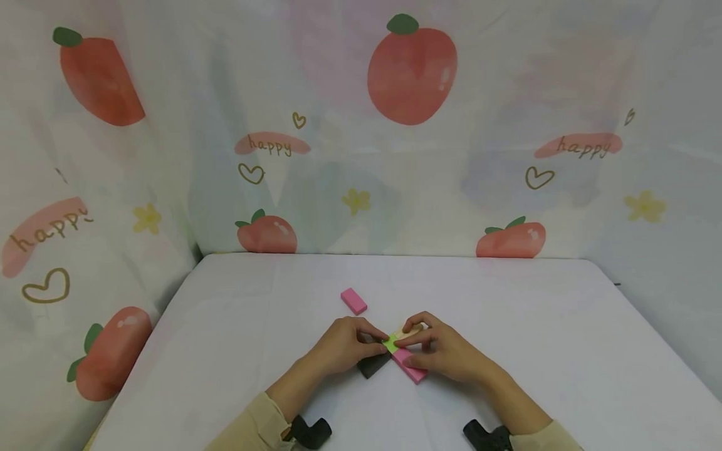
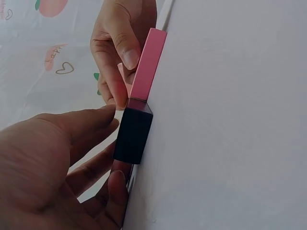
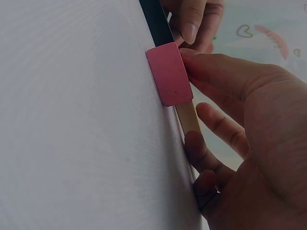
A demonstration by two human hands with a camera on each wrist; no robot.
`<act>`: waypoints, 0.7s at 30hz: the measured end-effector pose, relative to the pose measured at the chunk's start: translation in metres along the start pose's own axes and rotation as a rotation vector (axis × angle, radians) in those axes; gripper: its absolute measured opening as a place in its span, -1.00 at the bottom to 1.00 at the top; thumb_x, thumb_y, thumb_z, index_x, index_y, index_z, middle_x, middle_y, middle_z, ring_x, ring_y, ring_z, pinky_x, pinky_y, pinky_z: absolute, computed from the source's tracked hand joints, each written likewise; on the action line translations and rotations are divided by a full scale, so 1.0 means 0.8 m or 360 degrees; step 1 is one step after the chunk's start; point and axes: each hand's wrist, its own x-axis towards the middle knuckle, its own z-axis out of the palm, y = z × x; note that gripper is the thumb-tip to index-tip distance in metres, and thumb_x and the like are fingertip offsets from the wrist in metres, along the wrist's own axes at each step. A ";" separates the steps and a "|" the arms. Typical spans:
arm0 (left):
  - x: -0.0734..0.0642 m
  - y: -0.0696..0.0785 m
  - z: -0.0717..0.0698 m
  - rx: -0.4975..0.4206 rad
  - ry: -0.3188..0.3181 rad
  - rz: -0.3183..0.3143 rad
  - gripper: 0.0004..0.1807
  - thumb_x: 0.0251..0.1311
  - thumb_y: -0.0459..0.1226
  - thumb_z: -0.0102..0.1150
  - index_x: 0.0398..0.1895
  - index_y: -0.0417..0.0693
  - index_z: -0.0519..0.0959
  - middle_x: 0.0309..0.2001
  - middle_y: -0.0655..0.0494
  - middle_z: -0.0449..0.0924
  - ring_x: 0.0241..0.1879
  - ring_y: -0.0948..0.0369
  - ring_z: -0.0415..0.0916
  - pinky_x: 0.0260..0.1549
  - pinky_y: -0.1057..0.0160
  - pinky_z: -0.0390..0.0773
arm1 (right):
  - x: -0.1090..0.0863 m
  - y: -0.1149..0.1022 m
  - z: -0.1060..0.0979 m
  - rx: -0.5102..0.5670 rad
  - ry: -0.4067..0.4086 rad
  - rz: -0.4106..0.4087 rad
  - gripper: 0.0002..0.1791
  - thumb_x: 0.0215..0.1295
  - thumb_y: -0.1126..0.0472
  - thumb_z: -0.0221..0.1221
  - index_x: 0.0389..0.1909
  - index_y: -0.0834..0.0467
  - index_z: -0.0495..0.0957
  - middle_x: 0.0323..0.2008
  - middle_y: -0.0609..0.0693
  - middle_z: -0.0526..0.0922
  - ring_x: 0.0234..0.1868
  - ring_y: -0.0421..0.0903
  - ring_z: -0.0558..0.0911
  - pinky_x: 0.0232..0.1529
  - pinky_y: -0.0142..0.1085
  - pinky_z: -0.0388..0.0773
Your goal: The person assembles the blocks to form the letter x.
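My left hand (image 1: 344,344) grips the black block (image 1: 372,364), its thumb and index fingertips at the small lime-green piece (image 1: 390,342). From the other side my right hand (image 1: 451,352) holds the near pink block (image 1: 410,366) with the thumb. Its index fingertip touches the green piece, while another finger rests on the pale wooden block (image 1: 416,330). These blocks lie against each other around the green piece on the table. In the left wrist view the black block (image 2: 133,136) meets the pink block (image 2: 148,64) end to end. Fingers partly cover the joins.
A second pink block (image 1: 354,301) lies apart, beyond my left hand. The white-covered table (image 1: 225,300) reaches back to a fruit-print curtain (image 1: 412,188), which also hangs along the left. Black wrist mounts (image 1: 310,432) sit at both cuffs.
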 end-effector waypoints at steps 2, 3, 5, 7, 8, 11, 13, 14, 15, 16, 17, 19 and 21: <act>0.000 0.002 -0.002 -0.0005 0.0000 -0.0005 -0.81 0.19 -0.07 0.49 -0.12 0.27 0.83 -0.26 0.39 0.73 -0.35 0.36 0.54 -0.39 0.32 0.51 | 0.000 0.000 0.000 -0.0001 0.0006 -0.0005 -0.66 0.20 -0.02 0.48 0.02 -0.14 0.79 0.18 -0.11 0.48 0.00 -0.13 0.51 0.00 -0.34 0.42; -0.001 0.003 -0.002 -0.0012 -0.0001 -0.0008 -0.80 0.19 -0.07 0.48 -0.12 0.26 0.83 -0.25 0.38 0.73 -0.34 0.36 0.56 -0.39 0.31 0.52 | 0.000 0.000 0.000 0.0000 0.0010 -0.0011 -0.65 0.20 -0.01 0.48 0.02 -0.13 0.79 0.18 -0.11 0.48 0.01 -0.13 0.51 0.00 -0.34 0.43; -0.001 0.004 -0.004 -0.0021 -0.0003 -0.0012 -0.78 0.20 -0.07 0.47 -0.09 0.24 0.82 -0.24 0.39 0.73 -0.33 0.36 0.59 -0.38 0.30 0.54 | 0.000 0.000 0.000 0.0006 0.0011 -0.0021 -0.66 0.21 -0.01 0.47 0.02 -0.12 0.79 0.18 -0.09 0.49 0.03 -0.14 0.51 0.01 -0.36 0.45; -0.001 0.004 -0.007 -0.0022 -0.0005 -0.0016 -0.76 0.21 -0.06 0.45 -0.06 0.22 0.81 -0.23 0.39 0.73 -0.31 0.36 0.60 -0.36 0.29 0.56 | -0.001 -0.001 0.000 0.0016 0.0010 -0.0024 -0.66 0.21 0.00 0.47 0.02 -0.10 0.79 0.19 -0.08 0.49 0.06 -0.13 0.52 0.02 -0.37 0.47; -0.001 0.005 -0.008 -0.0018 -0.0007 -0.0016 -0.75 0.22 -0.06 0.44 -0.04 0.21 0.81 -0.22 0.40 0.73 -0.30 0.36 0.61 -0.35 0.29 0.56 | -0.001 -0.001 0.000 0.0020 0.0011 -0.0023 -0.66 0.21 0.00 0.47 0.02 -0.10 0.79 0.19 -0.07 0.49 0.07 -0.13 0.52 0.03 -0.37 0.47; 0.000 0.005 -0.012 -0.0003 -0.0007 -0.0028 -0.72 0.25 -0.05 0.42 0.00 0.19 0.79 -0.19 0.39 0.73 -0.25 0.33 0.61 -0.30 0.26 0.57 | -0.001 -0.001 0.001 0.0013 0.0009 -0.0011 -0.67 0.21 0.00 0.47 0.01 -0.10 0.79 0.19 -0.07 0.49 0.07 -0.13 0.51 0.03 -0.37 0.47; 0.000 0.007 -0.015 -0.0006 -0.0005 -0.0040 -0.72 0.26 -0.05 0.41 0.01 0.18 0.79 -0.16 0.37 0.73 -0.21 0.31 0.62 -0.26 0.23 0.58 | -0.001 -0.001 0.001 0.0001 0.0009 -0.0003 -0.67 0.21 -0.01 0.47 0.01 -0.12 0.79 0.19 -0.09 0.49 0.07 -0.13 0.51 0.03 -0.37 0.47; 0.000 0.008 -0.017 -0.0011 -0.0003 -0.0056 -0.71 0.26 -0.05 0.42 0.02 0.18 0.78 -0.15 0.36 0.73 -0.19 0.30 0.61 -0.24 0.22 0.58 | -0.001 -0.001 0.000 -0.0001 0.0010 -0.0003 -0.67 0.21 -0.02 0.47 0.00 -0.13 0.79 0.18 -0.09 0.49 0.07 -0.13 0.51 0.03 -0.37 0.46; 0.000 0.008 -0.018 -0.0018 0.0003 -0.0067 -0.71 0.26 -0.05 0.42 0.02 0.18 0.78 -0.13 0.34 0.74 -0.18 0.29 0.62 -0.21 0.21 0.59 | -0.001 -0.001 0.000 -0.0002 0.0009 -0.0001 -0.68 0.21 -0.02 0.47 0.00 -0.13 0.79 0.18 -0.10 0.49 0.06 -0.13 0.51 0.03 -0.36 0.46; 0.000 0.009 -0.020 -0.0030 0.0009 -0.0078 -0.71 0.26 -0.05 0.42 0.03 0.17 0.78 -0.11 0.32 0.74 -0.16 0.28 0.62 -0.20 0.20 0.59 | -0.001 0.000 0.000 0.0000 0.0008 0.0001 -0.68 0.21 -0.02 0.47 0.00 -0.14 0.79 0.18 -0.11 0.49 0.07 -0.13 0.51 0.03 -0.36 0.46; 0.001 0.009 -0.022 -0.0036 0.0019 -0.0086 -0.70 0.26 -0.05 0.42 0.03 0.18 0.78 -0.09 0.30 0.74 -0.16 0.27 0.62 -0.19 0.19 0.59 | -0.001 -0.001 -0.001 0.0005 0.0007 0.0008 -0.69 0.21 -0.02 0.47 -0.01 -0.14 0.79 0.18 -0.11 0.49 0.06 -0.13 0.51 0.03 -0.35 0.45; 0.002 0.010 -0.025 -0.0048 0.0043 -0.0102 -0.68 0.26 -0.04 0.43 0.05 0.17 0.77 -0.05 0.25 0.74 -0.13 0.25 0.61 -0.18 0.18 0.59 | -0.002 0.000 -0.001 0.0015 0.0007 0.0013 -0.69 0.21 -0.02 0.47 -0.01 -0.15 0.80 0.18 -0.11 0.49 0.05 -0.12 0.51 0.02 -0.35 0.45; 0.003 0.011 -0.028 -0.0055 0.0066 -0.0113 -0.67 0.26 -0.05 0.43 0.06 0.16 0.77 -0.03 0.22 0.73 -0.12 0.23 0.60 -0.21 0.18 0.59 | -0.003 0.000 -0.001 0.0025 0.0005 0.0016 -0.70 0.21 -0.02 0.47 -0.02 -0.15 0.80 0.17 -0.11 0.49 0.05 -0.11 0.51 0.02 -0.34 0.44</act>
